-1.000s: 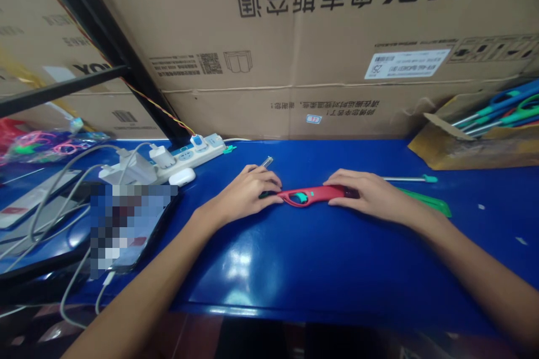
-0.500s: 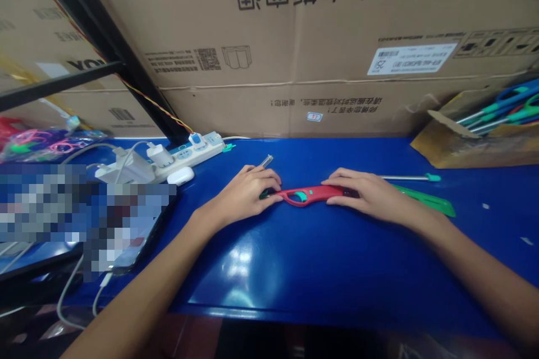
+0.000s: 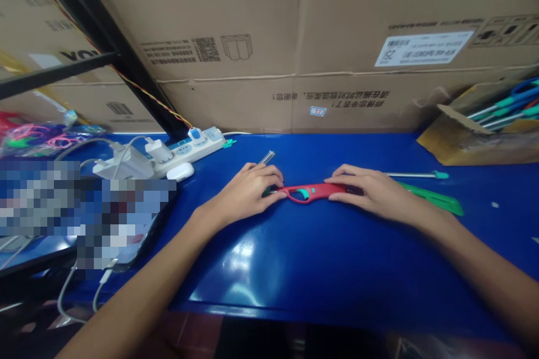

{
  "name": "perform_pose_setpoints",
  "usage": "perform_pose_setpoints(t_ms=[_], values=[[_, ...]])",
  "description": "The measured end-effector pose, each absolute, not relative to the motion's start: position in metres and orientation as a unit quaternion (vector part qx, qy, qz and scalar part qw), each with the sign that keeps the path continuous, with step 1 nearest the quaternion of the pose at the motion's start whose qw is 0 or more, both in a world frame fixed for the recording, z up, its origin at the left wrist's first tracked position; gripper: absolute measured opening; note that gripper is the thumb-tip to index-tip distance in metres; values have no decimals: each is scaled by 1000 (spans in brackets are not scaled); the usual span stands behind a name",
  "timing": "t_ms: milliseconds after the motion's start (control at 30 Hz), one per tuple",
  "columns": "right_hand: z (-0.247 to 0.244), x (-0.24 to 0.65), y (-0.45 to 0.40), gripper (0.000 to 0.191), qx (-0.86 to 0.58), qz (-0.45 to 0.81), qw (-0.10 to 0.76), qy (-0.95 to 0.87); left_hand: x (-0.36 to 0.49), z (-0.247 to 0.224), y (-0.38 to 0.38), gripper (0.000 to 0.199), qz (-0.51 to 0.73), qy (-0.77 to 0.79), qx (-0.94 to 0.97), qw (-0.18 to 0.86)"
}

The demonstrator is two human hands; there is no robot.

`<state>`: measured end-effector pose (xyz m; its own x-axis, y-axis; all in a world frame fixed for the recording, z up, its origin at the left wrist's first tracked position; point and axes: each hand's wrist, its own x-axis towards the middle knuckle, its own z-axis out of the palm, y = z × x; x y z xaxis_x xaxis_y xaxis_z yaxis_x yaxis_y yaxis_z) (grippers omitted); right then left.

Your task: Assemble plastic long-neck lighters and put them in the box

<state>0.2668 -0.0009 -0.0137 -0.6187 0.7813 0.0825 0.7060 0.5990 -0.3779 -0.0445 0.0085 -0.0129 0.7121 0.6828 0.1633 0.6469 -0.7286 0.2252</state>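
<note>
A red utility lighter [image 3: 322,191] with a green trigger lies level across the blue table. My left hand [image 3: 256,188] pinches its nozzle end between thumb and fingers, hiding most of the nozzle. Around the handle's far end my right hand [image 3: 365,187] is closed, thumb below and fingers above. Just beyond my left hand a thin clear-and-metal piece [image 3: 268,157] sticks out. To the right of my right hand lie a thin metal rod with a green tip [image 3: 415,175] and a flat green plastic piece [image 3: 438,199], both partly covered by that hand.
An open cardboard box [image 3: 467,140] of similar lighters stands at the right rear. On the left are a white power strip [image 3: 185,151] with chargers, a white earbud case [image 3: 180,171], a tablet-like device and cables. Large cartons [image 3: 278,106] wall off the back.
The view has shifted slightly, so the table and its contents sit a little differently in the picture. Both hands keep the same hold on the lighter.
</note>
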Motion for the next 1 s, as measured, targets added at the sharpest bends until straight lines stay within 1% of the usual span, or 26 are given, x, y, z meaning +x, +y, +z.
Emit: perform_pose_setpoints(t_ms=[200, 400, 500, 667, 800, 867, 933, 1000], values=[[-18, 267, 1, 45, -415, 150, 124, -889, -42, -16, 8, 21, 129, 348, 926, 63], [-16, 265, -2, 43, -431, 135, 111, -885, -32, -17, 0, 22, 127, 350, 928, 8], [-15, 263, -5, 44, -436, 106, 96, -889, -29, -17, -4, 20, 119, 343, 931, -18], [-21, 260, -11, 44, -437, 31, 83, -895, -27, -16, -7, 23, 93, 340, 934, -58], [-27, 257, -11, 40, -444, -40, 43, -894, -25, -16, -7, 25, 98, 362, 926, -52], [-26, 256, -11, 37, -442, -54, 33, -895, -24, -17, -7, 30, 104, 371, 922, -41], [-24, 254, -10, 36, -439, -43, 35, -897, -22, -20, -6, 32, 112, 374, 920, -33], [-20, 252, -10, 31, -441, -5, 42, -896, -20, -24, -6, 29, 123, 376, 918, -22]])
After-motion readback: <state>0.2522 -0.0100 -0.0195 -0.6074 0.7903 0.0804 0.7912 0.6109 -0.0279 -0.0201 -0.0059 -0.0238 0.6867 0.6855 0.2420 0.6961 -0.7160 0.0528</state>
